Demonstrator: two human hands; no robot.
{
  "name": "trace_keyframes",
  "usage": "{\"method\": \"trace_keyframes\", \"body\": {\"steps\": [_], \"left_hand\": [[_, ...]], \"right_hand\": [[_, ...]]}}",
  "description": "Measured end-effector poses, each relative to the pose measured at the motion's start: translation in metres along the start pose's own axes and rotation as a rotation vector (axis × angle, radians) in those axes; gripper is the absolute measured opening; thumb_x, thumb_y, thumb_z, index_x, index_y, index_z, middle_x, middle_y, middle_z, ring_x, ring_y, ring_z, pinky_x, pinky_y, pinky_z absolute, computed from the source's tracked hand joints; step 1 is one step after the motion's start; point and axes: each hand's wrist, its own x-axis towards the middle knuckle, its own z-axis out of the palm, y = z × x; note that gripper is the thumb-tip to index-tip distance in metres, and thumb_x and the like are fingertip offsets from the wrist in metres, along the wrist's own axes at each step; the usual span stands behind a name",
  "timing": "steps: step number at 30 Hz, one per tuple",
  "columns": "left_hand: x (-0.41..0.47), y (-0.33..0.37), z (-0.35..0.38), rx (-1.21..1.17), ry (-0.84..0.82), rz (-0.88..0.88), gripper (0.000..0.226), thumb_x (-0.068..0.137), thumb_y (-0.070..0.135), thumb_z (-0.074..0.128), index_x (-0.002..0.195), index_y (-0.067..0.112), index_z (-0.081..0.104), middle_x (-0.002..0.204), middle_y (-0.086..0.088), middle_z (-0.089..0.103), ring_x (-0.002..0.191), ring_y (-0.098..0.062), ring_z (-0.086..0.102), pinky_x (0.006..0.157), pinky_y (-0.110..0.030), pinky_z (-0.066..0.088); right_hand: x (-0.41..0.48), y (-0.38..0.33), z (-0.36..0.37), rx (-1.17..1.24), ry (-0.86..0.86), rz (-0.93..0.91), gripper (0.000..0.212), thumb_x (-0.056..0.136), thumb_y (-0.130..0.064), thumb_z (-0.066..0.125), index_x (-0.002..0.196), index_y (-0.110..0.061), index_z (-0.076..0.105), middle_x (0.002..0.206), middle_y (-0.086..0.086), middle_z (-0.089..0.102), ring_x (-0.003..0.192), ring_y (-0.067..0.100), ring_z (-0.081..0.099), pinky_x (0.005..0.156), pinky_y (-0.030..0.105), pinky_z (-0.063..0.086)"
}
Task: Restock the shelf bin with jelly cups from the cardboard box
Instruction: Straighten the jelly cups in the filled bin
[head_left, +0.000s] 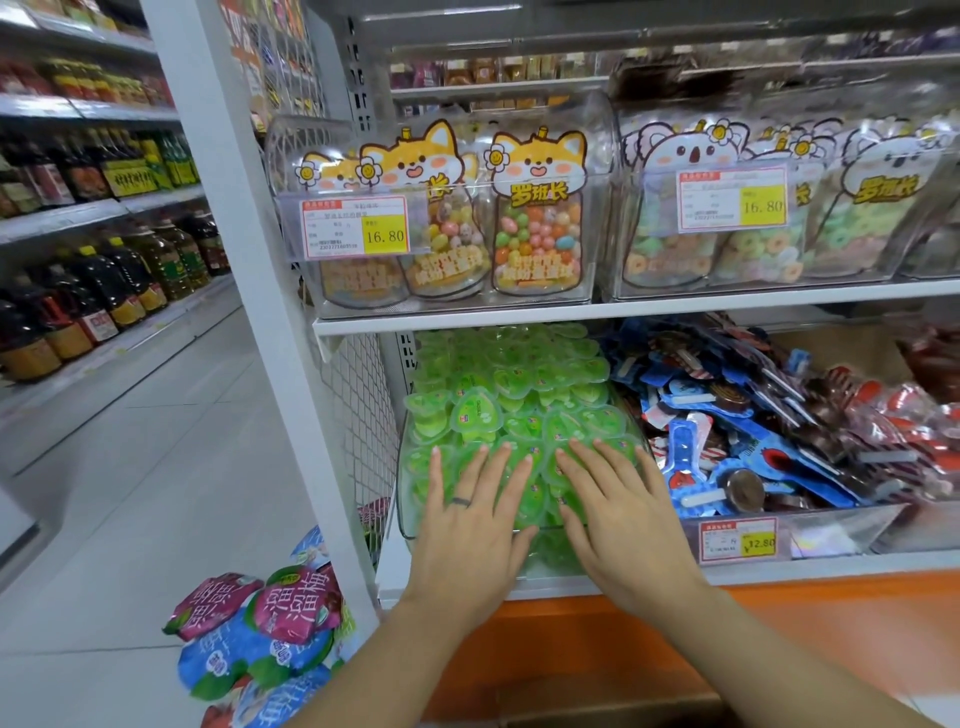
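**Here, the left hand and the right hand lie flat on the small green see-through plastic jelly cups**

Both hands are palm down, side by side but not touching. Their fingers are straight and spread a little apart. The fingertips and palms rest on the top cups at the front of the pile. No finger curls round a cup or pinches one. The left hand wears a thin dark ring.

The jelly cups fill the clear plastic shelf bin on the lower shelf, heaped up to its rim and all the way to the back. The bin sits at the left end of the shelf, just beside the white wire mesh side wall.

Right next to it is another clear bin full of blue and red lollipop packs. A red and yellow price tag hangs on the front of that bin.

On the white shelf board above stand clear boxes with orange fox candy bags and white koala candy bags.

Down on the left lie pink and blue snack bags. Across the aisle, dark oil bottles stand in rows.
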Motion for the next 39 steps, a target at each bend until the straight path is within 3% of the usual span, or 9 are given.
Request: {"method": "trace_keyframes", "body": {"steps": [9,14,17,19,24,28,31,35,39], "left_hand": [[0.004,0.005,-0.001,-0.008,-0.003,0.010,0.062,0.086,0.053,0.036,0.140,0.023,0.041,0.131,-0.010,0.053,0.124,-0.026,0.052,0.107,-0.062,0.018],[0.007,0.000,-0.006,-0.127,0.141,-0.014,0.048,0.090,0.042,0.038,0.129,0.018,0.055,0.122,0.001,0.061,0.112,-0.015,0.060,0.107,-0.058,0.020],[0.014,-0.005,-0.003,-0.140,0.257,0.004,0.029,0.084,0.024,0.058,0.112,0.022,0.067,0.109,0.006,0.066,0.095,-0.011,0.067,0.107,-0.054,0.023],[0.018,-0.007,-0.001,-0.165,0.273,-0.005,0.032,0.073,0.018,0.077,0.104,0.022,0.071,0.103,0.006,0.068,0.088,-0.012,0.068,0.107,-0.053,0.024],[0.021,-0.008,0.003,-0.203,0.345,0.014,0.023,0.074,0.017,0.078,0.096,0.021,0.073,0.096,0.006,0.069,0.083,-0.012,0.068,0.108,-0.050,0.025],[0.018,-0.010,0.006,-0.225,0.381,0.043,0.024,0.087,0.024,0.050,0.098,0.021,0.071,0.098,0.006,0.067,0.086,-0.010,0.067,0.111,-0.049,0.025],[0.016,-0.012,0.005,-0.231,0.328,0.054,0.027,0.089,0.034,0.049,0.104,0.022,0.067,0.103,0.006,0.066,0.090,-0.010,0.066,0.112,-0.049,0.022],[0.010,-0.015,0.004,-0.226,0.240,0.069,0.051,0.085,0.061,0.046,0.112,0.023,0.065,0.113,0.007,0.063,0.101,-0.009,0.063,0.111,-0.052,0.022],[0.010,-0.019,0.004,-0.219,0.241,0.112,0.058,0.084,0.067,0.043,0.114,0.022,0.064,0.115,0.006,0.063,0.103,-0.010,0.063,0.111,-0.051,0.022]], "right_hand": [[0.001,0.002,-0.001,0.009,-0.017,-0.002,0.049,0.086,-0.036,0.038,0.126,-0.016,0.058,0.128,0.002,0.059,0.117,0.025,0.055,0.104,0.048,0.026],[0.003,0.002,-0.004,0.030,0.011,0.013,0.045,0.087,-0.035,0.038,0.121,-0.018,0.061,0.123,0.000,0.062,0.113,0.022,0.058,0.105,0.046,0.025],[0.004,0.003,-0.004,0.039,0.016,0.014,0.044,0.088,-0.035,0.037,0.120,-0.018,0.062,0.122,-0.001,0.063,0.112,0.022,0.058,0.105,0.045,0.024],[0.003,0.002,-0.004,0.043,0.015,0.016,0.044,0.088,-0.036,0.037,0.120,-0.019,0.062,0.122,-0.002,0.063,0.112,0.022,0.058,0.106,0.044,0.024],[0.004,0.002,-0.006,0.055,0.007,0.027,0.045,0.087,-0.038,0.038,0.120,-0.019,0.062,0.121,-0.002,0.063,0.112,0.021,0.059,0.106,0.044,0.024],[0.003,0.003,-0.005,0.048,-0.012,0.026,0.054,0.083,-0.051,0.040,0.119,-0.018,0.062,0.122,-0.001,0.062,0.115,0.021,0.057,0.105,0.045,0.024],[0.003,0.003,-0.004,0.045,-0.024,0.018,0.064,0.078,-0.062,0.043,0.120,-0.018,0.061,0.124,0.000,0.061,0.116,0.022,0.057,0.105,0.046,0.025],[0.004,0.003,-0.001,0.070,-0.009,0.010,0.067,0.076,-0.066,0.043,0.119,-0.017,0.061,0.123,0.000,0.061,0.116,0.022,0.056,0.106,0.046,0.025],[0.003,0.007,0.001,0.090,0.001,-0.010,0.064,0.076,-0.062,0.046,0.121,-0.018,0.060,0.125,-0.002,0.060,0.118,0.020,0.051,0.106,0.046,0.026]]}}
